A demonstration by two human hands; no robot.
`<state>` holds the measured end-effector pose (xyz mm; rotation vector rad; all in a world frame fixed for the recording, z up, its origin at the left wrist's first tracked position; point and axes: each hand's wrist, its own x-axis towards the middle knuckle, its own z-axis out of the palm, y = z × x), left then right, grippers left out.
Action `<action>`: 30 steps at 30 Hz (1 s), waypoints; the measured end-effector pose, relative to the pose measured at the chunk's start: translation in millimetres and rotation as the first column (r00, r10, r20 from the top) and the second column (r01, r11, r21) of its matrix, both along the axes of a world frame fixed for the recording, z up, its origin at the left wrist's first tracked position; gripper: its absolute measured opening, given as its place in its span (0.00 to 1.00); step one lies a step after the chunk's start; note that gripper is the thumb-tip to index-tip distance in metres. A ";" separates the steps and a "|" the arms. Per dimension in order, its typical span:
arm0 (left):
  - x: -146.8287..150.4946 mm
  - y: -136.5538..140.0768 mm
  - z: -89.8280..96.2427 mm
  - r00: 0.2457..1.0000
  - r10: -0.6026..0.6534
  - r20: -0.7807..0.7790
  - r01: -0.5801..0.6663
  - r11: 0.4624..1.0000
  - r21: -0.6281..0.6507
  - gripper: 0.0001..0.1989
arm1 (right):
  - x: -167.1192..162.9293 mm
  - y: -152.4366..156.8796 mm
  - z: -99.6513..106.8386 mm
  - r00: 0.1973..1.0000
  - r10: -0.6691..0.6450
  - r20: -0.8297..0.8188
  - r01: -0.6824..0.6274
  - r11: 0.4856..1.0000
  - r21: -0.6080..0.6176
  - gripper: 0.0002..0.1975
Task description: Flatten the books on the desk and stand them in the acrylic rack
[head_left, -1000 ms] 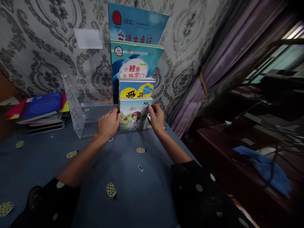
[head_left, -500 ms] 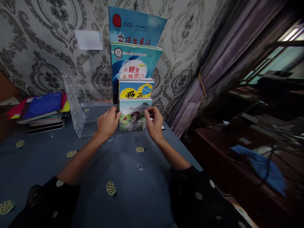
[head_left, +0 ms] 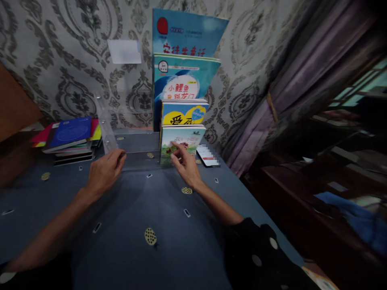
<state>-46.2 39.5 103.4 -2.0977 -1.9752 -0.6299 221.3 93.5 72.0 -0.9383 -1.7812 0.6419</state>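
Your left hand (head_left: 105, 171) has moved from the front book (head_left: 190, 139) toward the rack (head_left: 107, 129) side, grip unclear; your right hand (head_left: 186, 163), fingers parted, fronts the book, racked without left-hand support

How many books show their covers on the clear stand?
4, front to back: pale green book, yellow book, teal book, tall blue book. More may be hidden behind them.

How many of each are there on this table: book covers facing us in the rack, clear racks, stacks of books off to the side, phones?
Book covers facing out: 4
Clear display rack: 1
Book stack: 1
Smartphone: 1
Total: 7
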 end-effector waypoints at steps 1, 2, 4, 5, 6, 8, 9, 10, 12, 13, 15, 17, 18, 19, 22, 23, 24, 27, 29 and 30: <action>-14.3 -3.3 0.2 1.000 0.026 -0.008 -0.025 0.999 0.029 0.14 | 0.3 -1.1 -1.2 1.000 -0.001 -0.004 0.001 1.000 -0.005 0.22; -28.1 -5.7 1.5 0.998 0.057 -0.019 -0.056 0.997 0.055 0.15 | 0.7 -2.0 -2.5 1.000 -0.003 -0.011 0.003 1.000 -0.009 0.22; -54.3 -6.6 6.9 0.986 0.155 -0.054 -0.150 0.984 0.095 0.17 | 1.7 -3.6 -5.2 1.000 0.000 -0.028 -0.001 1.000 -0.020 0.22; -66.8 -4.5 10.3 0.973 0.217 -0.077 -0.209 0.973 0.102 0.18 | 2.2 -4.2 -6.5 1.000 -0.003 -0.028 0.002 1.000 -0.023 0.22; -79.0 -0.6 13.5 0.955 0.281 -0.098 -0.271 0.957 0.107 0.18 | 2.8 -4.7 -7.7 1.000 -0.007 -0.027 0.007 1.000 -0.024 0.22; -102.1 12.6 18.3 0.927 0.349 -0.138 -0.340 0.936 0.089 0.20 | 3.8 -6.2 -9.3 0.999 -0.012 -0.029 0.011 0.999 -0.031 0.22; -112.4 21.4 19.4 0.934 0.317 -0.163 -0.311 0.948 0.060 0.22 | 4.1 -7.1 -9.7 0.999 -0.010 -0.032 0.009 0.999 -0.036 0.22; -121.6 31.1 19.5 0.938 0.297 -0.177 -0.296 0.955 0.035 0.23 | 4.4 -8.3 -9.8 0.999 -0.005 -0.036 0.004 0.999 -0.043 0.22; -135.1 51.2 17.7 0.933 0.313 -0.179 -0.319 0.948 -0.005 0.25 | 4.7 -11.2 -9.1 0.999 -0.002 -0.037 0.000 0.998 -0.057 0.23; -139.0 60.5 16.4 0.932 0.313 -0.183 -0.323 0.946 -0.028 0.26 | 4.7 -12.9 -8.5 0.999 -0.007 -0.034 0.005 0.998 -0.062 0.23; -141.5 75.5 13.9 0.926 0.329 -0.185 -0.347 0.935 -0.072 0.27 | 4.9 -16.7 -7.4 0.999 -0.025 -0.023 0.024 0.998 -0.061 0.23; -139.0 84.8 12.6 0.915 0.369 -0.163 -0.390 0.914 -0.116 0.25 | 5.4 -21.1 -7.5 0.999 -0.039 -0.009 0.038 0.998 -0.053 0.22; -137.0 87.4 12.5 0.909 0.389 -0.149 -0.408 0.903 -0.134 0.24 | 5.8 -23.5 -8.3 0.999 -0.041 -0.002 0.041 0.998 -0.051 0.22; -135.0 89.0 12.7 0.904 0.405 -0.135 -0.423 0.894 -0.148 0.23 | 5.9 -26.0 -10.0 0.999 -0.039 0.007 0.039 0.998 -0.052 0.21; -131.4 89.2 14.4 0.899 0.422 -0.119 -0.437 0.885 -0.161 0.20 | 3.9 -35.4 -19.7 0.998 -0.013 0.055 0.017 0.997 -0.075 0.20; -131.1 88.0 15.3 0.896 0.427 -0.121 -0.442 0.882 -0.164 0.20 | 1.8 -39.2 -24.2 0.997 0.000 0.077 0.006 0.997 -0.083 0.19; -131.1 86.1 16.4 0.893 0.433 -0.124 -0.449 0.878 -0.166 0.21 | -1.0 -43.3 -29.1 0.995 0.018 0.101 -0.009 0.996 -0.085 0.19; -130.0 73.9 20.2 0.881 0.447 -0.153 -0.470 0.866 -0.174 0.21 | -11.8 -56.5 -42.2 0.982 0.084 0.171 -0.077 0.996 -0.043 0.17; -126.5 58.8 22.2 0.880 0.436 -0.189 -0.468 0.865 -0.183 0.20 | -17.9 -64.2 -47.3 0.969 0.133 0.210 -0.134 0.991 -0.011 0.17; -123.7 49.1 22.5 0.883 0.419 -0.211 -0.457 0.869 -0.188 0.20 | -19.8 -67.3 -48.6 0.961 0.159 0.225 -0.162 0.987 -0.006 0.17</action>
